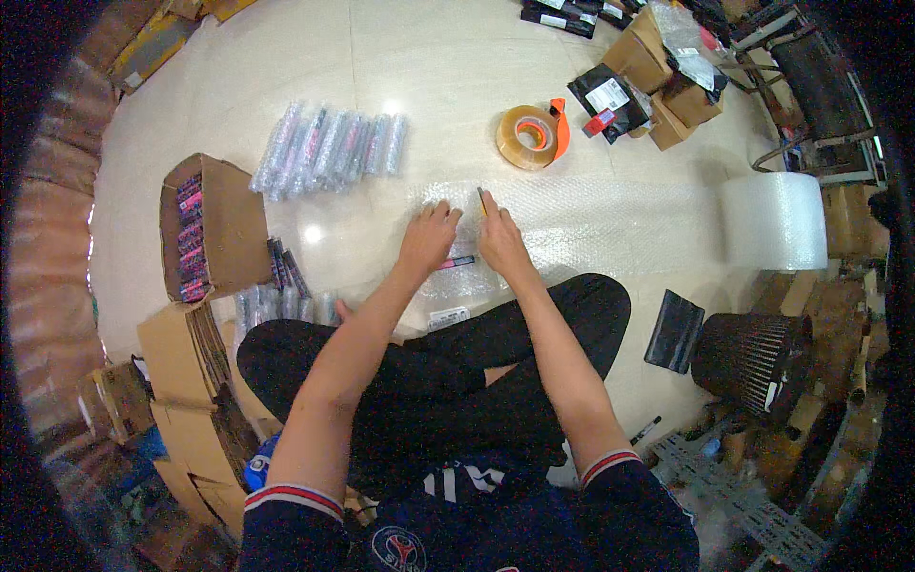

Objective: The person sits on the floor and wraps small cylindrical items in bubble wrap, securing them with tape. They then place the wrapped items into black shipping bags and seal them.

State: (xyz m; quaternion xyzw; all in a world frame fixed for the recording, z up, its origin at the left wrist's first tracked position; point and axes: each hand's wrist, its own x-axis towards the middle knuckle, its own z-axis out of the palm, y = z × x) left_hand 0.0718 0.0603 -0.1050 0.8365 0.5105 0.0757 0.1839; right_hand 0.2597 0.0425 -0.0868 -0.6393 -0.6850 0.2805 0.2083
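Observation:
Bubble wrap (607, 222) lies unrolled across the floor from a roll (775, 222) at the right. My right hand (502, 239) is closed around a slim yellow-handled cutter (482, 203), its tip pointing away from me. Just to its left, my left hand (430, 234) rests on the left part of the sheet with bent fingers; whether it pinches the film cannot be told. A small pink and black packet (457, 262) lies on the wrap beneath the hands, partly hidden by the left wrist. Several bubble-wrapped bundles (332, 150) lie in a row beyond my left hand.
An open carton (239, 229) of pink and dark packets stands left, near flattened cardboard (171, 350). A clear tape roll (527, 137) with an orange dispenser lies beyond my right hand. Black mailers (607, 100) and cartons (640, 53) are at the upper right. A dark slatted basket (750, 365) sits lower right.

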